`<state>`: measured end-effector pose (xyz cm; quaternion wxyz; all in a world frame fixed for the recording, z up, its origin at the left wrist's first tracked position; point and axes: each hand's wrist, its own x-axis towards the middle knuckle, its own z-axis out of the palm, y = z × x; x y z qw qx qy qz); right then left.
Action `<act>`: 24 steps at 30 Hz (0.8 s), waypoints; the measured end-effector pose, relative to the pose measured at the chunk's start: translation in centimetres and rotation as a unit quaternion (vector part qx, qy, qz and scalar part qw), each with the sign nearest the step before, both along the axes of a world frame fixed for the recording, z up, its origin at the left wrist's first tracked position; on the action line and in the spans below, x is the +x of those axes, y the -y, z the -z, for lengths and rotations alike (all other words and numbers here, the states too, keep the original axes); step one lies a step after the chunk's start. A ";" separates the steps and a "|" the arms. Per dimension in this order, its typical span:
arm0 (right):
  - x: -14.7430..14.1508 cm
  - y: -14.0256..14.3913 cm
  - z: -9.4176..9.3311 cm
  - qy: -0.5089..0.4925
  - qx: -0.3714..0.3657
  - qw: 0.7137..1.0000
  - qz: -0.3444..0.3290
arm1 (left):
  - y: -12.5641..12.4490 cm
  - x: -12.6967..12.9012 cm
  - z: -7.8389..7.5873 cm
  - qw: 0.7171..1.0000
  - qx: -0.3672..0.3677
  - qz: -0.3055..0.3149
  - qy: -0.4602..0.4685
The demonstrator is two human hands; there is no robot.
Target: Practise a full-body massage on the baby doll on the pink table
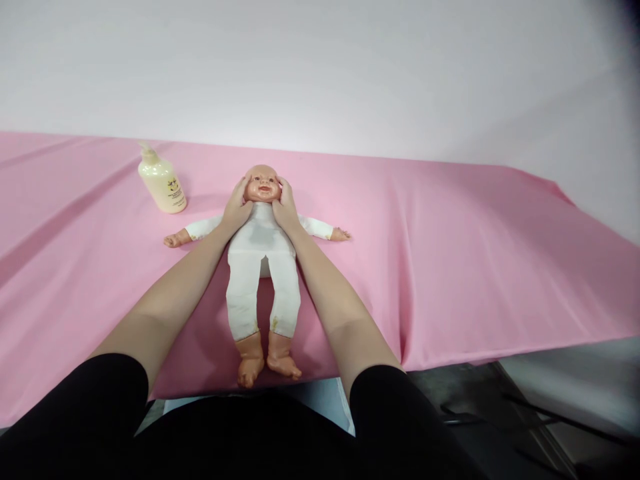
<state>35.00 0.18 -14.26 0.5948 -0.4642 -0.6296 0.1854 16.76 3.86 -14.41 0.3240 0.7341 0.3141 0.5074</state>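
A baby doll (pixel 263 230) with a white cloth body lies on its back, head away from me and feet toward the near table edge. My left hand (pixel 239 205) cups the left side of the doll's head (pixel 263 187), with its fingers along the cheek and temple. On the opposite side, my right hand (pixel 285 205) holds the head the same way, thumb near the chin. Between them the doll's front stays uncovered, and a greyish patch marks its chest. Both doll arms are spread outward. What lies under the head is hidden.
A pale yellow pump bottle (pixel 164 183) stands to the left of the doll. Pink cloth (pixel 460 267) with creases covers the table. Behind it rises a white wall (pixel 320 73). Dark metal bars (pixel 550 413) show below the table at the lower right.
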 end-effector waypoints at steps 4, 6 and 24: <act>0.0 -0.2 0.0 -0.026 -0.004 1.000 -0.004 | 0.0 0.3 0.1 1.000 0.002 -0.009 0.016; 0.1 -0.2 -0.1 -0.036 -0.009 0.999 -0.006 | 0.0 0.5 0.0 0.999 -0.008 -0.008 0.030; -0.1 0.9 -0.8 -0.035 -0.027 0.999 0.022 | -2.2 -11.7 -11.3 0.880 -0.206 -0.073 0.422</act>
